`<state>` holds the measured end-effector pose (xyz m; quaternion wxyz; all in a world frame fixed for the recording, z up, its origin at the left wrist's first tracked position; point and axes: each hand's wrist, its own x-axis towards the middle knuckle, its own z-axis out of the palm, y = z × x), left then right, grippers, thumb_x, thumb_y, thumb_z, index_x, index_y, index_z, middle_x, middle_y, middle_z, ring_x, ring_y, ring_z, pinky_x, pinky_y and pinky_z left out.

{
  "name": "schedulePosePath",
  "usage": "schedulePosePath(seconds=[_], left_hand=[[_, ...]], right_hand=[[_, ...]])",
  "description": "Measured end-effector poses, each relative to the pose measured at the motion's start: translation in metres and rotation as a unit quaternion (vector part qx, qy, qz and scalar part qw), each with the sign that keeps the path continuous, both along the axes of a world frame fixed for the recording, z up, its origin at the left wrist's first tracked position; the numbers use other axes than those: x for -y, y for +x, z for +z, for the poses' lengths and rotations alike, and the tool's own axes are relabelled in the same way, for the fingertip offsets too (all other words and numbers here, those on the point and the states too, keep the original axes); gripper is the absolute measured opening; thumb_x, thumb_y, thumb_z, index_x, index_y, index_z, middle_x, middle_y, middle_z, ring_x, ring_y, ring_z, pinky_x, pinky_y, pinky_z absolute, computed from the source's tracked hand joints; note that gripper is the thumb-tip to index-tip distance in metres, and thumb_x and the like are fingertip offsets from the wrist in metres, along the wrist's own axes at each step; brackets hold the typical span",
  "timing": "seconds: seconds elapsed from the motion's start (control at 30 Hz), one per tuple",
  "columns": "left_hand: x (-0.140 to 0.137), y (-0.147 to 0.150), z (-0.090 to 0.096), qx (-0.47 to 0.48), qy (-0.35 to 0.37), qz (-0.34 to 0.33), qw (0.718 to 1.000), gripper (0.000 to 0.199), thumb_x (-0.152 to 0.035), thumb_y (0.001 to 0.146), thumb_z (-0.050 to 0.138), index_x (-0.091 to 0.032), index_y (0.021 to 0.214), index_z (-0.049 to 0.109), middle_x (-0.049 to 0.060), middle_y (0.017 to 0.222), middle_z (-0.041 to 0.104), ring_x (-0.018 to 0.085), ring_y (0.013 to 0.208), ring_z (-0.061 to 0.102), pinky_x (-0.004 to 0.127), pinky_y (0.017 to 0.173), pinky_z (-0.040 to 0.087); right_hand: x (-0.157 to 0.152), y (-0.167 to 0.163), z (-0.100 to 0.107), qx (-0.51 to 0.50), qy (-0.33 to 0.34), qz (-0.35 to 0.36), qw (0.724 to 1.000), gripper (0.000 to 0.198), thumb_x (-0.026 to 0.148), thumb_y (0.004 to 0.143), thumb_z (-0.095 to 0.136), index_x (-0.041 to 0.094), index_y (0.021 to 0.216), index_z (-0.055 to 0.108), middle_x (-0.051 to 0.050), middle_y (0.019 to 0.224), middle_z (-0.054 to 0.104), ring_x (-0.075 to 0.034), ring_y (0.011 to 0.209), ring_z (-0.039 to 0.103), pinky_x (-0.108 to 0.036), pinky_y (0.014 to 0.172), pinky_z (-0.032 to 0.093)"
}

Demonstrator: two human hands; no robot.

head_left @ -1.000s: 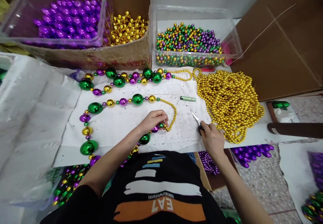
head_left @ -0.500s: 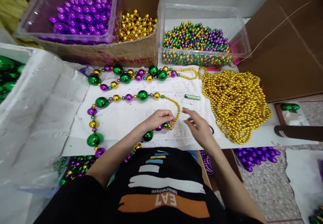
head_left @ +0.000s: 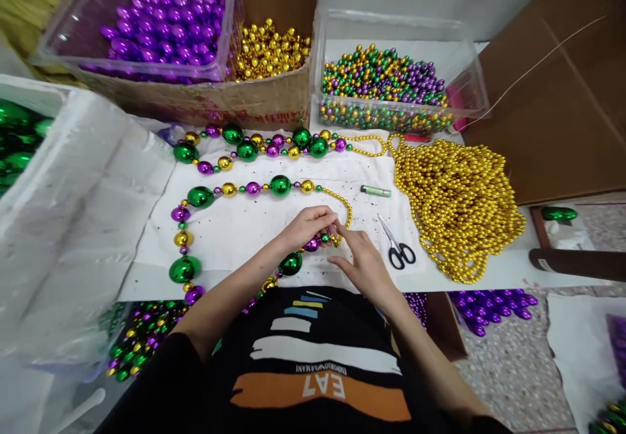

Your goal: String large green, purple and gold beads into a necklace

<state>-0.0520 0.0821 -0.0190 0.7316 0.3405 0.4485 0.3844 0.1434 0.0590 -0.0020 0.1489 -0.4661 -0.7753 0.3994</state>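
Observation:
A bead necklace (head_left: 280, 186) of green, purple and gold beads, with a run of small gold beads, lies in a loop on the white cloth. My left hand (head_left: 309, 227) pinches it where the small gold beads meet the larger ones; the fingertips partly hide the spot. My right hand (head_left: 362, 259) meets the left fingertips with its index finger stretched out and its thumb apart. Whether a thread runs between the hands is too small to tell. Scissors (head_left: 397, 246) with black handles lie right of my right hand. Beyond them is a green lighter (head_left: 375, 191).
Another bead necklace (head_left: 247, 151) lies behind. A heap of gold bead strands (head_left: 460, 206) covers the right side. At the back stand a cardboard box (head_left: 195, 103) with purple and gold beads and a clear bin (head_left: 469, 105) of mixed beads. A white-lined container (head_left: 83, 160) is at left.
My right hand has moved left to my left fingertips, uncovering the scissors. My left hand keeps its pinch on the bead necklace. The view has shifted slightly.

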Motion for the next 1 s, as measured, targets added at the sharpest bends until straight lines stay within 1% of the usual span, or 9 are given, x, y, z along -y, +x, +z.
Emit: schedulePosePath(seconds=[0.13, 0.27, 0.37, 0.43, 0.53, 0.63, 0.77, 0.93, 1.0], left_hand=[[-0.001, -0.001, 0.004, -0.071, 0.043, 0.090, 0.992, 0.030, -0.045, 0.084, 0.065, -0.015, 0.084, 0.062, 0.003, 0.078, 0.065, 0.012, 0.067, 0.060, 0.023, 0.063, 0.049], [0.027, -0.004, 0.018, -0.211, 0.112, 0.191, 0.952, 0.020, -0.037, 0.086, 0.065, -0.018, 0.092, 0.067, 0.005, 0.098, 0.067, 0.016, 0.096, 0.061, 0.024, 0.082, 0.050], [0.060, 0.002, 0.023, -0.082, -0.032, 0.069, 0.994, 0.035, -0.048, 0.087, 0.063, -0.015, 0.094, 0.067, 0.008, 0.087, 0.069, 0.015, 0.071, 0.064, 0.024, 0.057, 0.049], [0.076, 0.010, 0.019, 0.047, -0.139, 0.023, 0.989, 0.043, -0.051, 0.083, 0.068, -0.014, 0.105, 0.066, 0.011, 0.094, 0.070, 0.016, 0.064, 0.065, 0.024, 0.048, 0.046], [0.081, 0.021, 0.010, 0.204, -0.198, 0.124, 0.951, 0.044, -0.047, 0.083, 0.070, -0.017, 0.115, 0.064, 0.013, 0.115, 0.068, 0.018, 0.085, 0.069, 0.028, 0.066, 0.055], [0.073, 0.022, 0.003, 0.307, -0.225, 0.234, 0.895, 0.039, -0.050, 0.088, 0.062, -0.016, 0.107, 0.067, 0.012, 0.114, 0.068, 0.019, 0.102, 0.066, 0.032, 0.089, 0.054], [0.063, 0.013, 0.004, 0.325, -0.258, 0.327, 0.849, 0.035, -0.049, 0.090, 0.061, -0.015, 0.096, 0.068, 0.008, 0.094, 0.070, 0.015, 0.086, 0.065, 0.028, 0.082, 0.054], [0.066, 0.006, 0.024, 0.234, -0.198, 0.341, 0.888, 0.033, -0.042, 0.088, 0.067, -0.013, 0.102, 0.069, 0.007, 0.087, 0.068, 0.013, 0.078, 0.062, 0.025, 0.070, 0.052], [0.069, 0.006, 0.039, 0.182, -0.152, 0.324, 0.916, 0.037, -0.043, 0.086, 0.069, -0.012, 0.106, 0.070, 0.008, 0.091, 0.068, 0.014, 0.081, 0.062, 0.025, 0.070, 0.051]], right_hand=[[-0.017, -0.032, -0.025, -0.080, -0.078, -0.055, 0.992, 0.013, 0.027, 0.088, 0.056, 0.021, 0.091, 0.068, -0.004, 0.089, 0.071, -0.022, 0.086, 0.062, -0.036, 0.081, 0.048], [-0.027, -0.028, -0.031, -0.115, -0.153, -0.108, 0.976, 0.015, 0.027, 0.085, 0.056, 0.019, 0.076, 0.063, -0.001, 0.072, 0.066, -0.017, 0.071, 0.059, -0.029, 0.070, 0.043], [-0.027, -0.026, -0.025, -0.124, -0.137, -0.129, 0.974, 0.014, 0.029, 0.085, 0.056, 0.019, 0.079, 0.064, -0.001, 0.074, 0.064, -0.017, 0.071, 0.057, -0.029, 0.069, 0.042], [-0.024, -0.027, -0.020, -0.126, -0.109, -0.134, 0.977, 0.014, 0.029, 0.086, 0.055, 0.020, 0.080, 0.064, -0.002, 0.076, 0.062, -0.017, 0.073, 0.056, -0.029, 0.070, 0.042], [-0.019, -0.029, -0.010, -0.126, -0.071, -0.133, 0.980, 0.013, 0.028, 0.087, 0.055, 0.021, 0.079, 0.063, -0.002, 0.078, 0.061, -0.018, 0.074, 0.056, -0.029, 0.070, 0.042], [-0.010, -0.032, -0.004, -0.132, -0.058, -0.119, 0.982, 0.012, 0.027, 0.089, 0.055, 0.021, 0.082, 0.064, -0.002, 0.080, 0.061, -0.018, 0.076, 0.056, -0.030, 0.071, 0.042], [0.007, -0.032, -0.004, -0.130, -0.080, -0.088, 0.984, 0.014, 0.028, 0.091, 0.056, 0.020, 0.083, 0.064, -0.003, 0.079, 0.061, -0.018, 0.075, 0.056, -0.030, 0.070, 0.042], [-0.005, -0.016, -0.005, -0.137, -0.141, 0.057, 0.979, 0.017, 0.037, 0.089, 0.064, 0.021, 0.095, 0.069, -0.004, 0.089, 0.066, -0.020, 0.084, 0.061, -0.033, 0.076, 0.047], [-0.033, -0.003, -0.010, -0.130, -0.125, 0.046, 0.983, 0.020, 0.037, 0.092, 0.059, 0.022, 0.100, 0.070, -0.006, 0.097, 0.069, -0.022, 0.090, 0.062, -0.036, 0.081, 0.048]])
